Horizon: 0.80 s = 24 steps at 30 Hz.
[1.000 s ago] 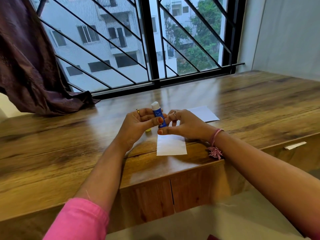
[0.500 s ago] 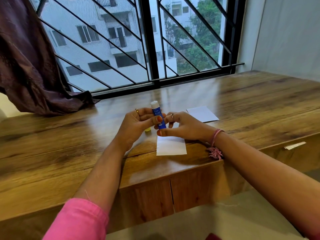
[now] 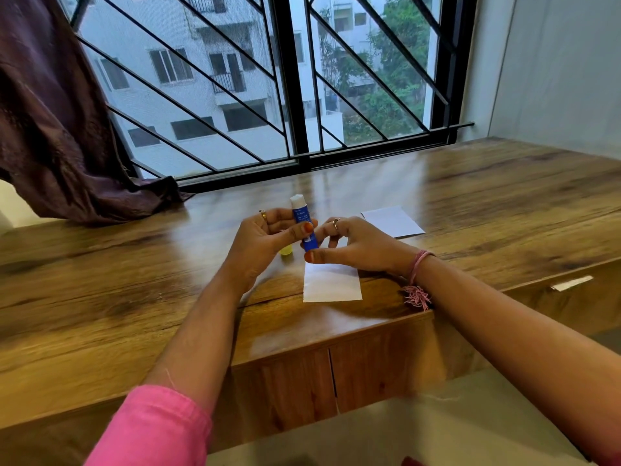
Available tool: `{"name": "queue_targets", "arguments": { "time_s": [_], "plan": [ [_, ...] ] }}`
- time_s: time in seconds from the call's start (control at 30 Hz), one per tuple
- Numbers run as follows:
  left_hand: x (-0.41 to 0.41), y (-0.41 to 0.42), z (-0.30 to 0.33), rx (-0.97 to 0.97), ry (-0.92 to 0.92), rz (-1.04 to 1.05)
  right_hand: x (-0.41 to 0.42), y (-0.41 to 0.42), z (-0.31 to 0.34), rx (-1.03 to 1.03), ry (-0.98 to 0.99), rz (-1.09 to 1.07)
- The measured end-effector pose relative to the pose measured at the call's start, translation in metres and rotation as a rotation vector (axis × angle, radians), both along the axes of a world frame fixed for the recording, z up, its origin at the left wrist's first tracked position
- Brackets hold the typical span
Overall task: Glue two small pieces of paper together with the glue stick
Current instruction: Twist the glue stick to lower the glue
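glue stick [image 3: 304,227]: blue tube with the white glue end showing on top, held upright above the tabletop, roughly dead centre of my view. I'd guess it's light, stiff and a bit slick, being smooth plastic, so the mid-barrel is where I'd keep hold, never the tacky tip.

left hand [image 3: 265,240]: thumb and fingers [image 3: 280,218] wrapped round the tube's middle, a firm narrow grip.

right hand [image 3: 356,243]: thumb and forefinger pinching the bottom end of the tube. Looks to me like it's about to twist the base, but that's my read, not something I can see.

near paper [image 3: 332,284]: white sheet lying flat at 6 o'clock from the tube, its top part hidden under the right hand. Thin and floppy, I reckon, and it'll slide on this glossy wood unless I pin it while rubbing glue on.

far paper [image 3: 393,222]: second white sheet at 3 o'clock from the tube, flat, apart from the first.

yellow cap [image 3: 286,255]: small yellow thing at 7 o'clock, half hidden behind the left hand. Probably the cap, can't say for sure.

tabletop [image 3: 134,297]: near paper sits just beside the front edge, so a hard swipe toward me could push it off. Open wood out to 9 and 3 o'clock.

window grille [image 3: 295,95]: far at 12 o'clock, curtain [image 3: 57,129] at 10, both well apart from the work.
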State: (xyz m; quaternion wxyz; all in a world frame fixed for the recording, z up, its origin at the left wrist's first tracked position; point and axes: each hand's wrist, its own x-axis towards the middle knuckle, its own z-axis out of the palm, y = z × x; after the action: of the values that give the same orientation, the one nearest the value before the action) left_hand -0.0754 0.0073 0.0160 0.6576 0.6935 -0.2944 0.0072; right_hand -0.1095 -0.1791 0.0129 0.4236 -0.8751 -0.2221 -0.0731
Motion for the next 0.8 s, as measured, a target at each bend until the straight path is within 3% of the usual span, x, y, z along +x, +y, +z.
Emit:
{"name": "queue_targets", "arguments": {
  "time_s": [0.2,0.43,0.6,0.8],
  "plan": [
    [0.005,0.003,-0.001,-0.033,-0.002,0.098,0.002,-0.003,-0.002,0.008,-0.002,-0.043],
    [0.017,0.009,-0.001,-0.089,-0.027,0.361,0.009,-0.010,-0.004,0.075,-0.036,-0.193],
    [0.029,0.016,-0.009,0.056,-0.065,0.627,0.012,-0.017,-0.005,0.126,-0.070,-0.358],
    [0.034,0.022,-0.015,0.215,0.025,0.712,0.012,-0.022,-0.004,0.087,-0.076,-0.495]
  ]
}}
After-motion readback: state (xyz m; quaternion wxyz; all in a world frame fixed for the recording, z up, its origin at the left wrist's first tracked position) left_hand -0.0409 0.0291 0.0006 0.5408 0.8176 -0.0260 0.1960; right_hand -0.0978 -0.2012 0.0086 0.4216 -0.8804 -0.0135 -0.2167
